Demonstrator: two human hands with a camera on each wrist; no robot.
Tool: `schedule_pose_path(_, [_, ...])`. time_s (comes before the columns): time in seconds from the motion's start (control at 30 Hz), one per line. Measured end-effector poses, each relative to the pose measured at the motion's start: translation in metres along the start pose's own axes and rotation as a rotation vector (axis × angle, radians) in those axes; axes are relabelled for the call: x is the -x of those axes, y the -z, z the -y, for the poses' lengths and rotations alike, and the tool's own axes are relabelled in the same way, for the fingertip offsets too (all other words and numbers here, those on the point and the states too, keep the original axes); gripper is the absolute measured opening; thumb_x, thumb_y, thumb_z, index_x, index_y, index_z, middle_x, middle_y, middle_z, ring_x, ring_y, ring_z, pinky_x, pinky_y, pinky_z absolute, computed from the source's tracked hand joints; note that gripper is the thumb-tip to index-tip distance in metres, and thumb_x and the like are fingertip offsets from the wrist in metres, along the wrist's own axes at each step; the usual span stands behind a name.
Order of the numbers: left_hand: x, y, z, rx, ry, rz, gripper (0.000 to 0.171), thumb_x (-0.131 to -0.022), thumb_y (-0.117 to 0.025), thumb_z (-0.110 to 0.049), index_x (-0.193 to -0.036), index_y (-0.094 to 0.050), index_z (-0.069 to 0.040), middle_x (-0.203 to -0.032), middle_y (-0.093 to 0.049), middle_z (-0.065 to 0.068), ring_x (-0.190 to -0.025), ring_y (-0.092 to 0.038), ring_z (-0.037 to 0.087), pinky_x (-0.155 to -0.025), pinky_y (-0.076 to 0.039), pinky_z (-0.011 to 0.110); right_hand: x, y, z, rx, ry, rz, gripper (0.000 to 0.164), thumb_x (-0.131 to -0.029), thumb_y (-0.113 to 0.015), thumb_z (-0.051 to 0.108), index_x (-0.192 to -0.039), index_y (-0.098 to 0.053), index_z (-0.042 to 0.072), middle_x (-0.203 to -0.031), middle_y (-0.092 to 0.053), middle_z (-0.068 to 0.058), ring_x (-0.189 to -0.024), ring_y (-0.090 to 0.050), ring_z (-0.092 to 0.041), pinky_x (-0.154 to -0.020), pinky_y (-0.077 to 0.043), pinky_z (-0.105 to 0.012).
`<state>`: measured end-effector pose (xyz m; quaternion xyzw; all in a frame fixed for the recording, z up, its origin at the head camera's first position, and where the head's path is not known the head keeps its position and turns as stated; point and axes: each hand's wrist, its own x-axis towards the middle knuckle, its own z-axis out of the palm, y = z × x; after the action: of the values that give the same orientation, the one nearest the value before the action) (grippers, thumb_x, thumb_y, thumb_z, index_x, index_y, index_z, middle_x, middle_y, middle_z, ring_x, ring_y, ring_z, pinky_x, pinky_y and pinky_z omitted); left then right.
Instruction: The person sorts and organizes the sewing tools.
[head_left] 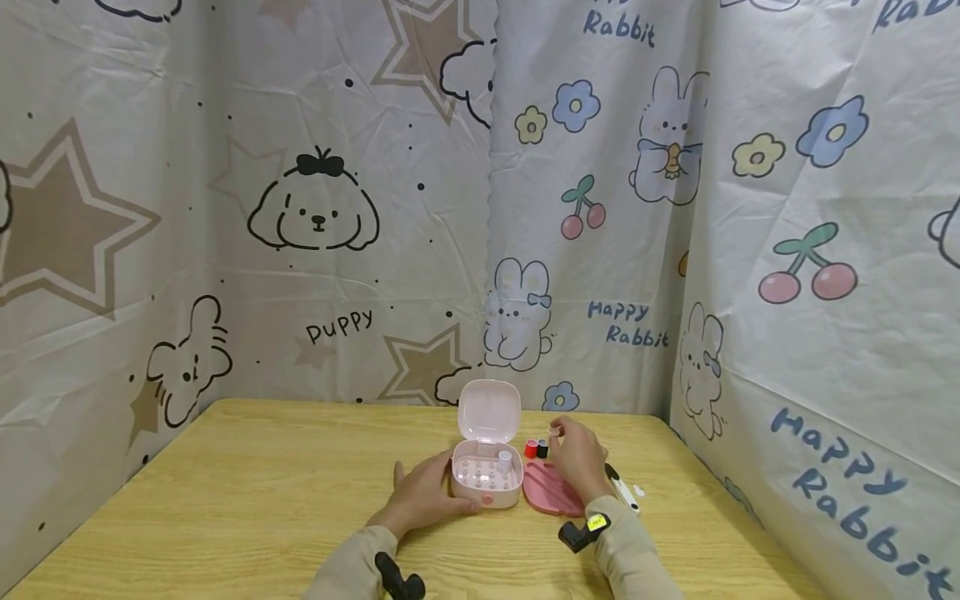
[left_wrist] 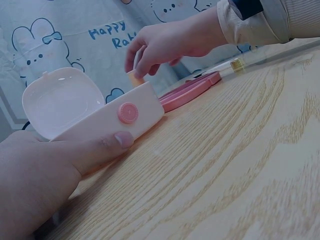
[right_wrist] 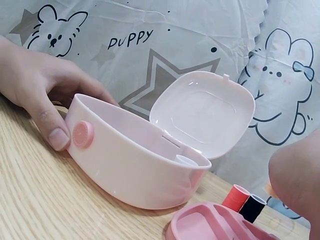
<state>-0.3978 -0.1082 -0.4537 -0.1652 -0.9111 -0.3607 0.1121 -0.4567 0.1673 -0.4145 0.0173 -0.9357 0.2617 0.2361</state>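
We had the left hand [head_left: 426, 492] curled round the left side of the lid-up pink box [right_wrist: 130, 167], thumb on front. Our right hand [head_left: 579, 458] pinched a small orange piece [left_wrist: 134, 78], beside the red spool [right_wrist: 236, 198] and black spool [right_wrist: 252, 208]; box sat left of the pink tray [head_left: 547, 493].

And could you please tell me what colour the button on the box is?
The button is coral pink, clearest in the right wrist view.

The box [right_wrist: 135, 170] is pale pink, the tray [head_left: 549, 493] deeper pink.
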Motion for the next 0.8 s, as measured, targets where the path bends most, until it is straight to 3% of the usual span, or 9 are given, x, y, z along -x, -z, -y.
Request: schedule_pose_path(0.8, [-0.002, -0.002, 0.006, -0.002, -0.015, -0.001, 0.107, -0.068, -0.088, -0.066, -0.151, -0.051, -0.009, -0.147, -0.058, 0.010, -0.135, -0.052, 0.036, -0.106, 0.001, 0.085, 0.002, 0.005, 0.028, -0.036, 0.135, -0.057, 0.017, -0.093, -0.073, 0.014, -0.110, -0.075, 0.010, -0.104, -0.073, -0.005, -0.098, -0.067, -0.030, -0.080, -0.045, -0.053])
